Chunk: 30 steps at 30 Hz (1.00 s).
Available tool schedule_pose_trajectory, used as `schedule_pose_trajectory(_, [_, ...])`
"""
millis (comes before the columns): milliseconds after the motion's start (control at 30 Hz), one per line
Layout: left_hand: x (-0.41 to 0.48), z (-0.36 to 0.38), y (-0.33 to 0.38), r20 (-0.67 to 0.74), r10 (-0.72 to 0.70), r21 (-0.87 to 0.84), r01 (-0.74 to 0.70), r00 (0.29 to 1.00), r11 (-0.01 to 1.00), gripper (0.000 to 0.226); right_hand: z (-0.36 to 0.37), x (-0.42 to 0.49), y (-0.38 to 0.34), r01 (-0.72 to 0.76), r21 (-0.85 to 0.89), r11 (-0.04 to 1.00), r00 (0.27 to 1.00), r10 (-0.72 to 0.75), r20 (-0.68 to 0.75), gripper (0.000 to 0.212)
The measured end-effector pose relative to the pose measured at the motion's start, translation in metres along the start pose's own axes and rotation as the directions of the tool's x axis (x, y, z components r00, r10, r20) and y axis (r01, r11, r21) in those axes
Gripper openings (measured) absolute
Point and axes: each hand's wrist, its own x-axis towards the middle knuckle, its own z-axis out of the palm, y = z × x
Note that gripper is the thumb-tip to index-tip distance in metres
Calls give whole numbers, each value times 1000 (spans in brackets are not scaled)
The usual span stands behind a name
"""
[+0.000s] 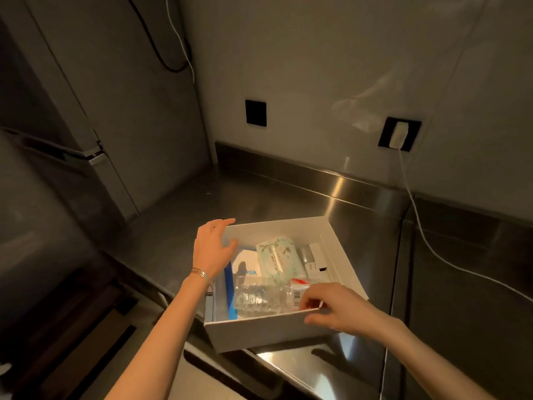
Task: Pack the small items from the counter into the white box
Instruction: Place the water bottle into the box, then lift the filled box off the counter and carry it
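The white box (268,330) sits on the steel counter, its near corner over the counter's front edge. Inside it lie a clear plastic water bottle (259,295) on its side, a pale green tissue pack (277,255), a white-and-blue carton (245,267) and small white items (315,261) at the right wall. My left hand (212,246) rests on the box's far left corner, fingers spread over the rim. My right hand (334,307) is at the near right rim, fingertips pinching the labelled cap end of the bottle.
A white cable (432,241) runs from a wall charger (399,135) across the counter to the right of the box. A steel backsplash (317,174) stands behind. A grey cabinet (72,111) stands to the left, with a drop to the floor below it.
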Motion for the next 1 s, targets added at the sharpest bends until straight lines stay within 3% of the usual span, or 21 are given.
schedule_pose_trajectory(267, [-92,0,39,63,92,123,-100,994,987,43,0,-11,-5,24,-31,999,996,-26,-82,30])
schedule_pose_trajectory(433, [-145,15,54,218,84,269,-143,972,952,46,17,-15,-8,-11,-168,986,985,-19,-173,26])
schedule_pose_trajectory(600, [-157,10,58,236,85,349,-166,968,922,33,28,-17,-6,-85,-245,966,962,15,-274,28])
schedule_pose_trajectory(833, [-164,5,52,268,67,409,-177,961,895,35,30,-16,-10,-132,-204,970,955,69,-290,22])
schedule_pose_trajectory(1000, [-163,8,50,249,67,489,-185,966,853,37,40,-14,-13,-194,-292,937,936,87,-341,29])
